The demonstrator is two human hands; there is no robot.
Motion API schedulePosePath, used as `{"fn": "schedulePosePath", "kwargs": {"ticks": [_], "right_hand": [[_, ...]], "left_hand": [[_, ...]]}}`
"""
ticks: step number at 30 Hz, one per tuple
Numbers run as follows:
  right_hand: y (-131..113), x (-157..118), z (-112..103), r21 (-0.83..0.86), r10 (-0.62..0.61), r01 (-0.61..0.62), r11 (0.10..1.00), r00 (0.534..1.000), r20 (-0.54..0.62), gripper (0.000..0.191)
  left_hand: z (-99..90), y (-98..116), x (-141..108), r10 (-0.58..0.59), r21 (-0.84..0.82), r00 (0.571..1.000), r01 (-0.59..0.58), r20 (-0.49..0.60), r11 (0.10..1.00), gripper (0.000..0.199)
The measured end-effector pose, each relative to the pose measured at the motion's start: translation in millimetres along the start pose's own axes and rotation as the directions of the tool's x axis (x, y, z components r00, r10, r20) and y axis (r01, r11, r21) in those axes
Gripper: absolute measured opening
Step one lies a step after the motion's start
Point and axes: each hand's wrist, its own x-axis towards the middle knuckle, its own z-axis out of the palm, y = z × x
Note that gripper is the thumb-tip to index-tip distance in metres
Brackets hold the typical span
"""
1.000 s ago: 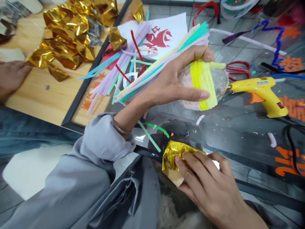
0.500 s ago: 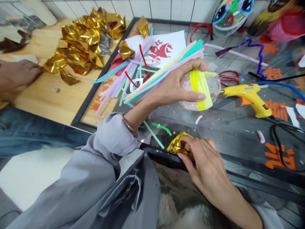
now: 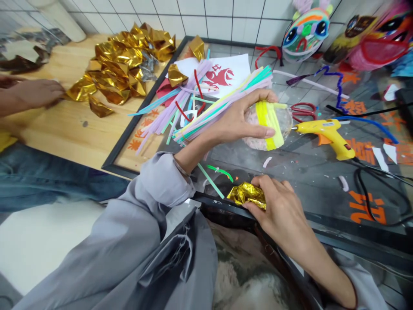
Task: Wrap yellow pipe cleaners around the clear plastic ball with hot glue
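My left hand (image 3: 237,116) is wrapped round a clear round container (image 3: 285,118) with yellow strips across it, its thumb pressing on the yellow. The nozzle of a yellow glue gun (image 3: 329,129) points at the container's right side. Near the table's front edge, my right hand (image 3: 274,202) grips a crumpled piece of gold foil (image 3: 241,192) between thumb and fingers. Under and behind my left forearm lies a bundle of pastel pipe cleaners (image 3: 222,97). Red-handled scissors (image 3: 303,111) rest just behind the glue gun.
Another person's hand (image 3: 35,92) rests on the wooden table (image 3: 64,133) at the left, near a gold foil heap (image 3: 119,64). A white sheet with a red cut-out (image 3: 237,64) lies at the back. Decorated masks (image 3: 306,34) stand along the tiled wall. Black cable (image 3: 364,189) loops at right.
My right hand's fingers have drawn back to the foil's right end, showing more of it. The container stays in my left hand. The view has shifted slightly.
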Motion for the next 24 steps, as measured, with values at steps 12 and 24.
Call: {"fn": "schedulePosePath", "kwargs": {"ticks": [12,24], "right_hand": [[-1,14,-16,0.660,0.047,-0.152,0.735,0.984,0.174,0.016],[-69,31,-57,0.684,-0.635,0.372,0.627,0.753,0.173,0.029]], "left_hand": [[0.6,-3,1,0.011,-0.006,1.000,-0.011,0.022,1.000,0.069],[-2.3,12,1,0.011,0.088,0.994,-0.020,0.107,0.996,0.077]]}}
